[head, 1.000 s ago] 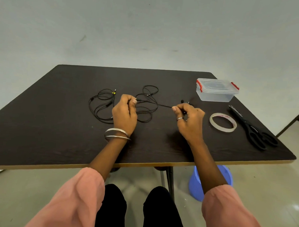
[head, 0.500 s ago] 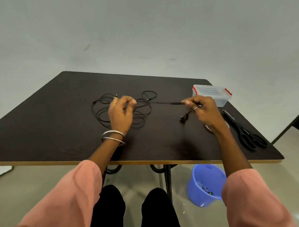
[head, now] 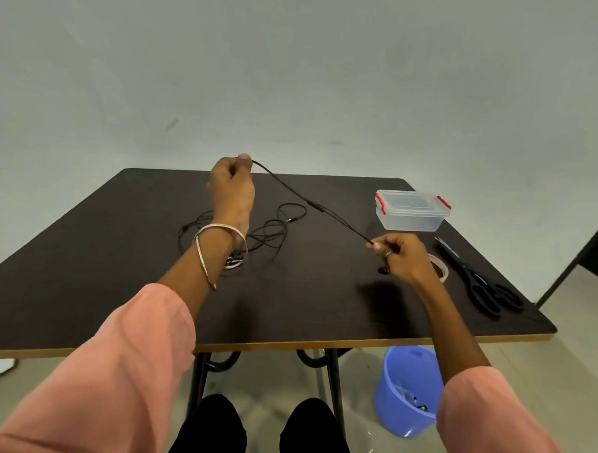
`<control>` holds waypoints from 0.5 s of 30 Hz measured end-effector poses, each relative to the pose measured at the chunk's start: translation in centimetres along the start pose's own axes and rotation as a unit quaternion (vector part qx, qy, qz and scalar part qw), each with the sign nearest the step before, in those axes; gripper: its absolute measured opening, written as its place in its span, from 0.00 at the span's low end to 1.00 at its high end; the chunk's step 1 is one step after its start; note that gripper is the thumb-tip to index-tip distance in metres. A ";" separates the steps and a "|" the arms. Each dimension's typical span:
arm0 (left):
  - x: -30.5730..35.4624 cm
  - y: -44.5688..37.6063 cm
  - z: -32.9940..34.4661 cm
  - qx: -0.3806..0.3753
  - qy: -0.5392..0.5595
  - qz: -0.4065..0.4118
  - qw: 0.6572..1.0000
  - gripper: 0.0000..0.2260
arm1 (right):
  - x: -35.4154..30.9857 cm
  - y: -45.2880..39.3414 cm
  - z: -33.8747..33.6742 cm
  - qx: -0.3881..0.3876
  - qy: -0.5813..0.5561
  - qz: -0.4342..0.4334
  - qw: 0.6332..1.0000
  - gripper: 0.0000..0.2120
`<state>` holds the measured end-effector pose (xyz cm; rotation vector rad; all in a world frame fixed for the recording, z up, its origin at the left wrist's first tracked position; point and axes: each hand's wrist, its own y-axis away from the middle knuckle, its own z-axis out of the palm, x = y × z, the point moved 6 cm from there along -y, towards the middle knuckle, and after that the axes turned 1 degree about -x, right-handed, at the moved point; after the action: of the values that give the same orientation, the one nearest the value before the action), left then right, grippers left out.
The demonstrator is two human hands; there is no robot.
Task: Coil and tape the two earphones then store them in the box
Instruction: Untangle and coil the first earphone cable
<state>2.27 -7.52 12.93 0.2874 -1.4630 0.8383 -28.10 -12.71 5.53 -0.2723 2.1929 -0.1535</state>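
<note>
Both hands pinching one earphone cable (head: pixel 312 203), left hand (head: pixel 231 185) raised, right hand (head: pixel 401 254) low near the counter's right edge; limp, light, tangle-prone; best gripped near the ends.

The left hand (head: pixel 231 189) is now raised well above the table (head: pixel 83 268) instead of low by the tangle, pinching the earphone cable (head: pixel 312 203) — which slopes taut down to the right hand (head: pixel 400 256), now nearer the person — over the tape roll (head: pixel 439 268).
</note>
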 end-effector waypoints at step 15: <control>4.4 2.6 3.8 -0.189 0.015 0.018 0.982 0.09 | -13.0 0.3 3.3 -0.096 -0.053 -0.149 0.983 0.13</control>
<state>-2.74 -6.73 16.81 -0.0381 -1.5680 0.5744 -17.97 -9.21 13.61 -0.7022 2.0519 -0.0896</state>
